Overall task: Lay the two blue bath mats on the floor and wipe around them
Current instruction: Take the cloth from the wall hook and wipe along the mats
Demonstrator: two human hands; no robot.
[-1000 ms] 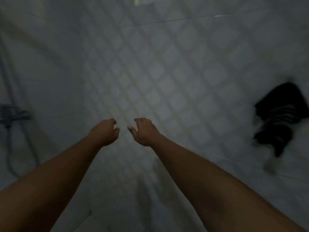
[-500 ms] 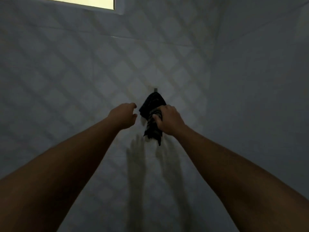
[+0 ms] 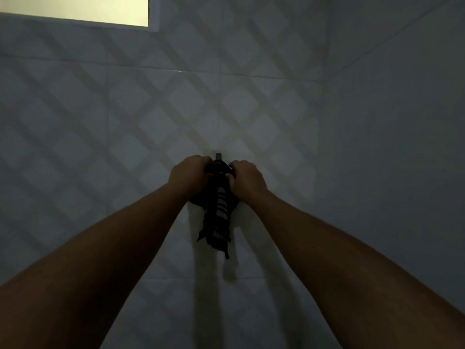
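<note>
Window (image 3: pixel 75 10): lit pale yellow, at the top left corner of the tiled wall (image 3: pixel 100 122).
Tiled wall: light tiles with a diagonal lattice pattern; dim light throughout.
My left hand (image 3: pixel 188 176): raised to the wall, fingers curled closed over the top left part of the dark cloth (image 3: pixel 217 217); knuckles toward me, fingertips hidden behind the fabric.
Hook (image 3: pixel 218 155): small dark fitting on the wall, just above the cloth and between my two hands.
Dark cloth: bunched and hanging from the hook, against the wall at its middle; pale stripes show on the lower part, ragged ends dangling below my wrists. Colour reads black in this light; I cannot tell whether it is one of the blue mats.
My right hand (image 3: pixel 247 181): at the same height, clenched on the top right part of the cloth, thumb side pressed into the fabric.
Side wall (image 3: pixel 402 147): plain, meeting the tiled wall at a corner to the right of my right hand.
Shadows: cast by my forearms and the cloth on the wall below.
</note>
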